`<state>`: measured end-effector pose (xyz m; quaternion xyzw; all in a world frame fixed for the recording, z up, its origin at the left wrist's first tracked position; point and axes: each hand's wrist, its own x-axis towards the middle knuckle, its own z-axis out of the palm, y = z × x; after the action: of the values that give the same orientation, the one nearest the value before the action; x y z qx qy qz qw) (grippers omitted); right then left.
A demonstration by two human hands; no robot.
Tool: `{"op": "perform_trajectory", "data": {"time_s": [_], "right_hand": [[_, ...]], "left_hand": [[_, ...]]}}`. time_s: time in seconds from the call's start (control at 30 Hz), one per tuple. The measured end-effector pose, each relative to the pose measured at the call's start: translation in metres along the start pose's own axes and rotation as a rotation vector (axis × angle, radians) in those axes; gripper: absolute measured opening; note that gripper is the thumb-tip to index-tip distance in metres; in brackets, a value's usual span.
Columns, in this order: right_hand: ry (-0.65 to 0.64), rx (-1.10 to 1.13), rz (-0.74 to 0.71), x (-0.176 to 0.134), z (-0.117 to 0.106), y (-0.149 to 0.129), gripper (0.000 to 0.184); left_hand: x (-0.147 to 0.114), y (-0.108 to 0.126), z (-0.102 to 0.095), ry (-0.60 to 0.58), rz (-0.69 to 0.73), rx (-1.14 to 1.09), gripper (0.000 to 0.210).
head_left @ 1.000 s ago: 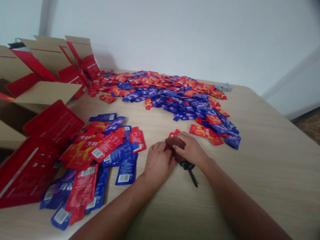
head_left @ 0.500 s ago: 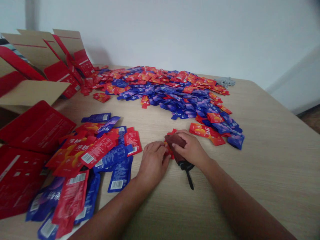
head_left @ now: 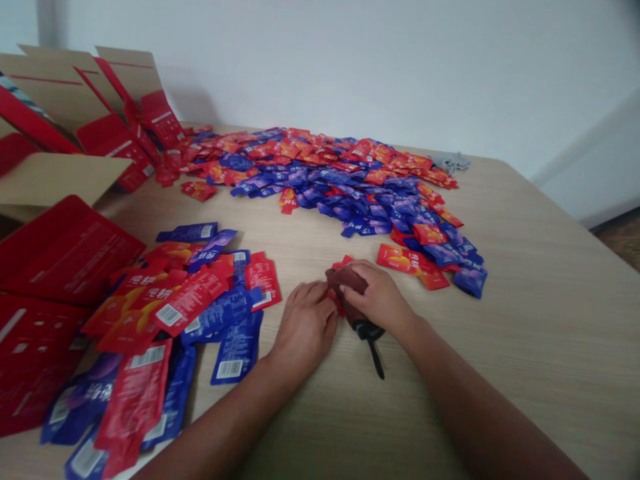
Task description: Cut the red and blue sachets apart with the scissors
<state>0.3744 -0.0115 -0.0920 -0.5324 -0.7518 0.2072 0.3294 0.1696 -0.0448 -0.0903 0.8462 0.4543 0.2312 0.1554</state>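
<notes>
We see a pale surface (head_left: 500, 373) carrying a long heap of red and blue packets (head_left: 340, 187) at back, a smaller pile (head_left: 160, 293) at left beside red boxes (head_left: 67, 250), a grey cloth (head_left: 450, 162) far right, and one half-hidden red packet (head_left: 343, 261) near the middle.

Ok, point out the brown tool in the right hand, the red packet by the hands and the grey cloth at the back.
Brown tool (head_left: 342, 276): head view, on its brown far end.
Red packet (head_left: 344, 261): head view, on its visible far edge.
Grey cloth (head_left: 450, 162): head view, on its crumpled middle.
</notes>
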Motion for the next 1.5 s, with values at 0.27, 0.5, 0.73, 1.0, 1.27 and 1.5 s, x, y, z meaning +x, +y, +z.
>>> {"op": "perform_trajectory", "data": {"time_s": [0.27,0.5,0.73,1.0,1.27,1.5], "right_hand": [[0.043,0.022,0.064,0.002,0.001,0.007,0.019],[-0.009,-0.007,-0.067,-0.001,-0.003,-0.004,0.019],[0.065,-0.068,0.093,0.001,0.004,0.002,0.016],[0.143,-0.093,0.081,-0.002,0.004,0.005,0.015],[-0.031,-0.206,0.082,-0.009,0.000,-0.017,0.028],[0.014,-0.194,0.095,-0.002,0.001,-0.007,0.035]], "left_hand": [[-0.004,-0.005,0.006,0.056,0.009,-0.055,0.017],[-0.002,-0.004,0.003,0.012,0.003,-0.069,0.024],[-0.003,-0.001,0.000,0.010,0.002,-0.075,0.026],[-0.004,-0.003,0.002,0.039,-0.009,-0.119,0.024],[-0.002,-0.003,0.002,0.022,-0.010,-0.105,0.019],[-0.005,-0.003,0.002,-0.034,0.004,-0.047,0.031]]}}
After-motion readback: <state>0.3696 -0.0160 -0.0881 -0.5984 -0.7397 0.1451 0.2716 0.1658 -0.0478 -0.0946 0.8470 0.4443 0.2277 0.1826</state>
